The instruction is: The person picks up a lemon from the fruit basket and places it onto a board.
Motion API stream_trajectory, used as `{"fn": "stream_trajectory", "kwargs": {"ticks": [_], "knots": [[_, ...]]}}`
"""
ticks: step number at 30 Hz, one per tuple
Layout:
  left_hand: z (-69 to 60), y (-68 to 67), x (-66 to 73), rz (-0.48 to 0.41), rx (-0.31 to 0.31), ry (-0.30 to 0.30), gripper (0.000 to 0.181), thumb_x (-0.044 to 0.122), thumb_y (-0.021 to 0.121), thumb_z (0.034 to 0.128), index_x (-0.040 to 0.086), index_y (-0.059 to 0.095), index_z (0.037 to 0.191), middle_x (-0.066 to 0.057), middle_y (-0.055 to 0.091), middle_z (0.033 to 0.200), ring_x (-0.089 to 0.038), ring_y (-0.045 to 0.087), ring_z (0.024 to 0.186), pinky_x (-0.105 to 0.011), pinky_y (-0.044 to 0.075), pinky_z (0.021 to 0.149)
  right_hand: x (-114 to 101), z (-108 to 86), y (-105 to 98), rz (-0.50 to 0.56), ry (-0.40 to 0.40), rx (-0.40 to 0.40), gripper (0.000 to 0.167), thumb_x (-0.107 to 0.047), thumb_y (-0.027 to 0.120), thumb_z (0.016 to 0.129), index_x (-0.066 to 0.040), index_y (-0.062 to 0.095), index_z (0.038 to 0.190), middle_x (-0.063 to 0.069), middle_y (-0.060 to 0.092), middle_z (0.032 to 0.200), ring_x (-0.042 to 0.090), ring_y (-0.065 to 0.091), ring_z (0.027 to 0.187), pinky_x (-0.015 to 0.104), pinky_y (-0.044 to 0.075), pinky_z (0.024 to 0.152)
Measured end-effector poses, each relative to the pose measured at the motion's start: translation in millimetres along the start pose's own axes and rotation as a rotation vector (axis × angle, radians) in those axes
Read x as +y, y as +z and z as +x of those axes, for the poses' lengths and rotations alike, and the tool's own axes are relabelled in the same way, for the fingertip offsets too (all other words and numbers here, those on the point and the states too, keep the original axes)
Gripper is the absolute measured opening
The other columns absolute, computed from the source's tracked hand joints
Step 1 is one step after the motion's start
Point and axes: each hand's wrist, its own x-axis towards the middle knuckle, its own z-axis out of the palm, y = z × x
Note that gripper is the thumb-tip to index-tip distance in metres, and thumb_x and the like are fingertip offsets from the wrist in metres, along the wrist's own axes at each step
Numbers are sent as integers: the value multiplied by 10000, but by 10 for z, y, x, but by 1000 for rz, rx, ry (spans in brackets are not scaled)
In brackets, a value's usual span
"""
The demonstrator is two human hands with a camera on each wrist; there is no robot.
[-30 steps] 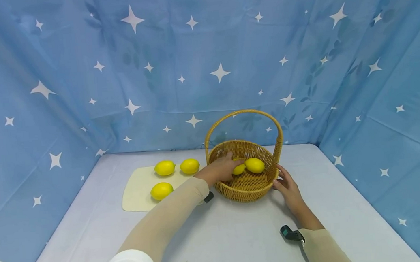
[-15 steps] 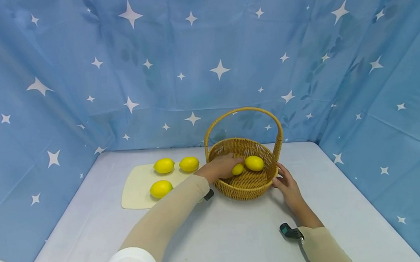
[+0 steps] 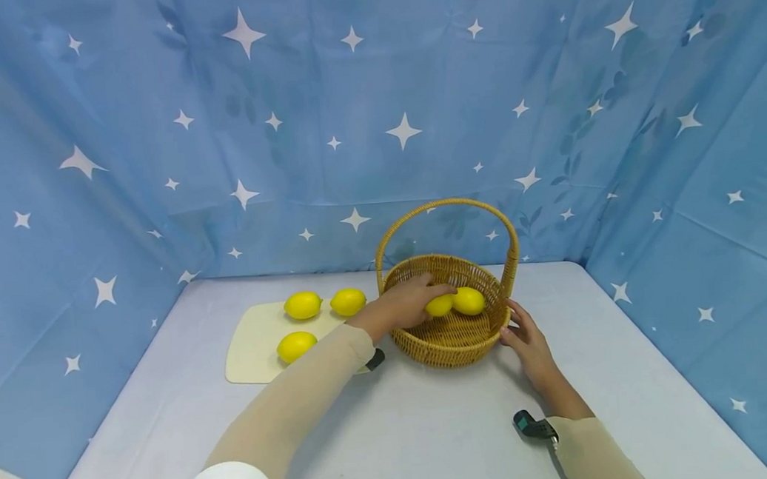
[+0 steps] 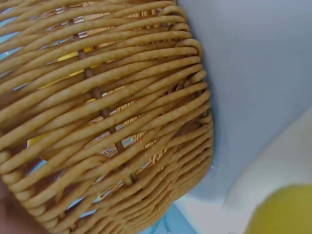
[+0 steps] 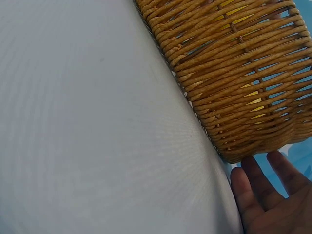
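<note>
Wicker basket [image 3: 455, 355] stands upright on the white bench [image 3: 431, 436], arched handle raised. Left hand [image 3: 409, 302] reaches over the basket's left rim; its grip appears clamped on a yellow lemon [image 3: 439, 307] inside, though the weave screens most of the fingers in the left wrist view. A second lemon [image 3: 469, 302] lies in the basket just to the right of the held one. Right hand [image 3: 529, 348] at the basket's right side: grip apart, fingers spread, fingertips against the outer wall. Left of the basket, three more lemons [image 3: 297, 346] rest on a cream board [image 3: 250, 356]. Behind: blue star-patterned curtain [image 3: 325, 169].
</note>
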Motion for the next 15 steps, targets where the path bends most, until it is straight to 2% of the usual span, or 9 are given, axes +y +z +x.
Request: {"fn": "stream_trajectory", "kwargs": {"ticks": [4,11,15], "knots": [[-53,-16,-2,7,13,42,764,205,788,840,341,403,1485,-29,468,1238,-161,516,1057,-315,472,900,-3,-7,0,14,-16,-12,645,-238,523,1018,-235,189,1569,215,296,1523,386,466,1257,228,495,857],[-140,-51,-15,-9,52,68,673,233,813,815,256,515,1418,9,499,1205,-144,530,1026,-319,483,854,-21,-14,2,7,3,-9,637,-255,514,1022,-253,186,1568,209,297,1522,365,466,1259,206,482,859],[-193,-53,-44,-13,76,78,646,242,809,819,269,531,1402,17,508,1199,-142,536,1024,-320,487,860,-25,-7,-9,-12,-2,-6,629,-284,508,1022,-271,192,1566,203,306,1517,361,472,1254,199,481,855]]}}
